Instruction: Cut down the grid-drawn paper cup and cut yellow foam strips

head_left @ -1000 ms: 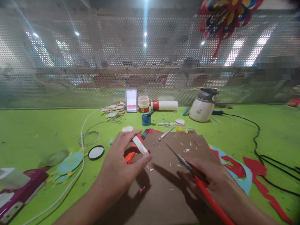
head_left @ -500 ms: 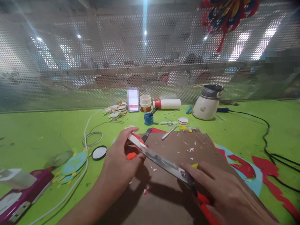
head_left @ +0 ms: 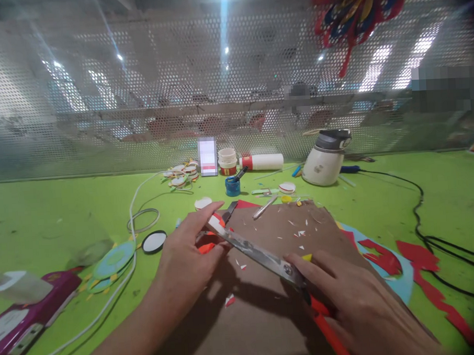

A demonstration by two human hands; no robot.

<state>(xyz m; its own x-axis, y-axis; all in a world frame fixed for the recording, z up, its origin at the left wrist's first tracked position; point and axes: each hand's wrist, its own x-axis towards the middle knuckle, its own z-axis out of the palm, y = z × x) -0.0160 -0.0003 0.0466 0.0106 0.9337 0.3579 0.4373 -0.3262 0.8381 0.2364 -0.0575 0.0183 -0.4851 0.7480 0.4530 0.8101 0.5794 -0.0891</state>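
My right hand (head_left: 352,293) is wrapped round the red handles of a pair of scissors (head_left: 259,252). Their long metal blades slant up and left towards my left hand (head_left: 183,258). Thumb and fingers of that hand pinch a small red-and-white piece (head_left: 216,220), perhaps paper, at the blade tips. Whether the blades touch it or lie just in front, I cannot tell. Under both hands lies a brown board (head_left: 251,328) strewn with red and white scraps (head_left: 230,301). An orange part (head_left: 206,248) shows beneath my left fingers, partly hidden.
A silver craft knife (head_left: 265,207) lies on the board's far edge. Behind it stand a blue jar (head_left: 232,186), stacked paper cups (head_left: 227,162) and a white kettle-like bottle (head_left: 325,160). Red cut-outs (head_left: 419,256) lie right. A purple power strip (head_left: 50,306) and white cable (head_left: 133,250) lie left.
The whole view has shifted slightly, with things now a little further left and higher. My left fingertips and the red-and-white piece have turned slightly against the blades. Both grips stay the same.
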